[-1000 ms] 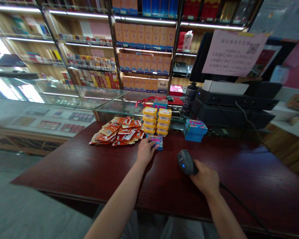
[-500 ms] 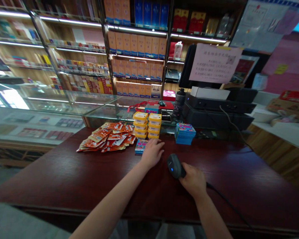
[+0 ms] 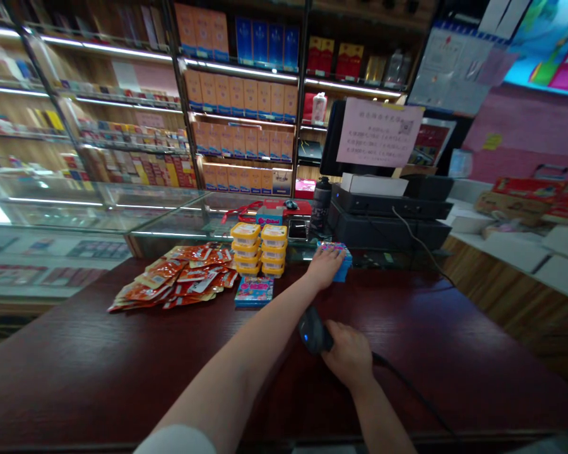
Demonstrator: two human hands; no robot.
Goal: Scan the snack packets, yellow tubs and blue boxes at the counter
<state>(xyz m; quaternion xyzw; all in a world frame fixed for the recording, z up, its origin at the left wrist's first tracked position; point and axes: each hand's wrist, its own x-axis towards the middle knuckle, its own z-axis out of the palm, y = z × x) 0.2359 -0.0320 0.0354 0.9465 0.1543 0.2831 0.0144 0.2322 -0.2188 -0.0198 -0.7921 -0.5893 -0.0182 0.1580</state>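
My left hand (image 3: 325,266) reaches across to a stack of small blue boxes (image 3: 341,272) with bright printed tops. Its fingers lie outstretched over the top of the stack; the thumb is hard to make out. In my right hand (image 3: 349,353) is a black barcode scanner (image 3: 314,331) with a blue light, its head pointing up and left beneath my left forearm. A lower pile of the same blue boxes (image 3: 254,292) rests left of that forearm. Behind it stand two columns of yellow-lidded tubs (image 3: 260,251). Orange snack packets (image 3: 177,276) lie heaped to their left.
The dark wooden counter (image 3: 180,366) carries these goods. A black bottle (image 3: 320,205) and a monitor with a pink paper sign (image 3: 378,133) stand behind. The scanner's cable (image 3: 416,381) trails right. A glass display case (image 3: 170,214) borders the back left.
My left hand has left the lower pile of blue boxes and moved right onto the taller stack. My right hand still grips the scanner. The view has turned slightly right.
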